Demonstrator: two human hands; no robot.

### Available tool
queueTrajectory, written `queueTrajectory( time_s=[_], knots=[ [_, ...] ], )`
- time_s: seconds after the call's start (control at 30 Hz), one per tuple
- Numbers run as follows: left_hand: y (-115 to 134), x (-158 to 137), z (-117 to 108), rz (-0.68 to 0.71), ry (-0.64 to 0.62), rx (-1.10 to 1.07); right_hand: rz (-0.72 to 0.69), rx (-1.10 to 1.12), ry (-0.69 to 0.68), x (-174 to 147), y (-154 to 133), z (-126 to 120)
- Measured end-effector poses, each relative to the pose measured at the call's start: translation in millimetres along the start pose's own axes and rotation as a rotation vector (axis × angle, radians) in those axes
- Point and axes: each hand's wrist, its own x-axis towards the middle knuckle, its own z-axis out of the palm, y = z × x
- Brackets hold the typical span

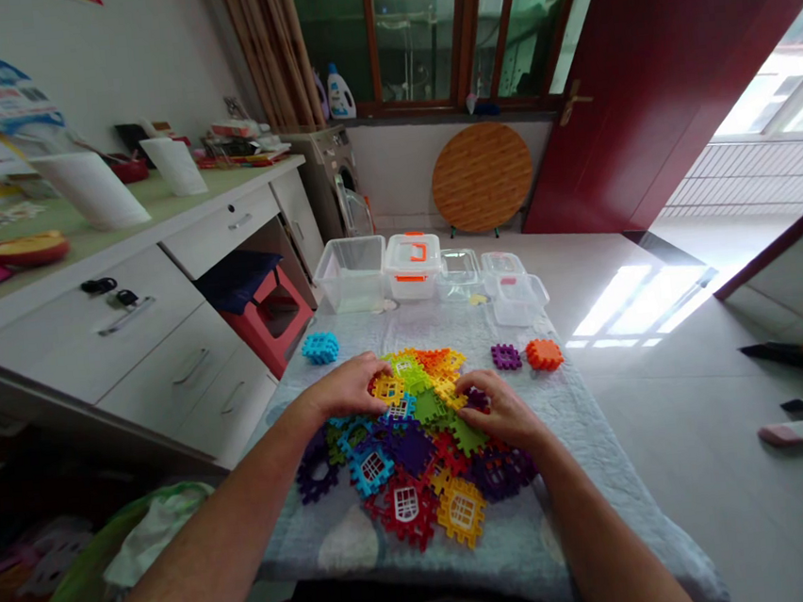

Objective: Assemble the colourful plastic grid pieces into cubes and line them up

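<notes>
A heap of notched plastic building tiles in many colours lies on the cloth-covered table, with a purple tile (413, 448) near its middle. At the heap's left side, my left hand (354, 384) pinches a yellow window tile (388, 390). On the right side, my right hand (501, 407) has its thumb and fingers closed around the edge of another yellow tile (448, 392). A green tile (467, 435) lies just below that hand. Closer to my body are a red tile (405, 507) with a white window and a yellow-orange window tile (462, 511).
Sorted stacks stand apart: blue tiles (320, 348), purple tiles (505, 357) and orange tiles (544, 354). Along the far edge are a clear open bin (351, 273), a lidded box (413, 267) with orange clips and smaller clear boxes (515, 299). A stool (260, 305) stands left.
</notes>
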Motion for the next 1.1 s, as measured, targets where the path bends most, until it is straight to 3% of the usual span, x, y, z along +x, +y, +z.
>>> queueTrajectory(
  time_s=[0.2, 0.43, 0.67, 0.77, 0.93, 1.1],
  knots=[
    [15.7, -9.4, -3.0, 0.058, 0.135, -0.019, -0.016, -0.039, 0.011, -0.1, -5.2, 0.6],
    [33.1, -14.2, -4.9, 0.051, -0.032, -0.305, -0.014, -0.018, 0.047, 2.5, -9.0, 3.5],
    [41.9, -10.0, 1.7, -0.017, -0.043, -0.379, -0.07, 0.098, 0.214, 5.2, -10.2, 3.6],
    [40.6, -4.7, 5.7, 0.035, 0.015, -0.281, -0.09, 0.104, 0.26, 5.0, -16.0, 4.8],
    [32.2, 3.4, 15.0, 0.064, 0.133, -0.134, -0.145, 0.035, 0.196, 13.1, -32.9, 11.0],
    [25.9, 0.1, 22.5, 0.047, 0.144, -0.153, -0.217, -0.079, 0.06, 34.5, -41.8, 21.7]
  ],
)
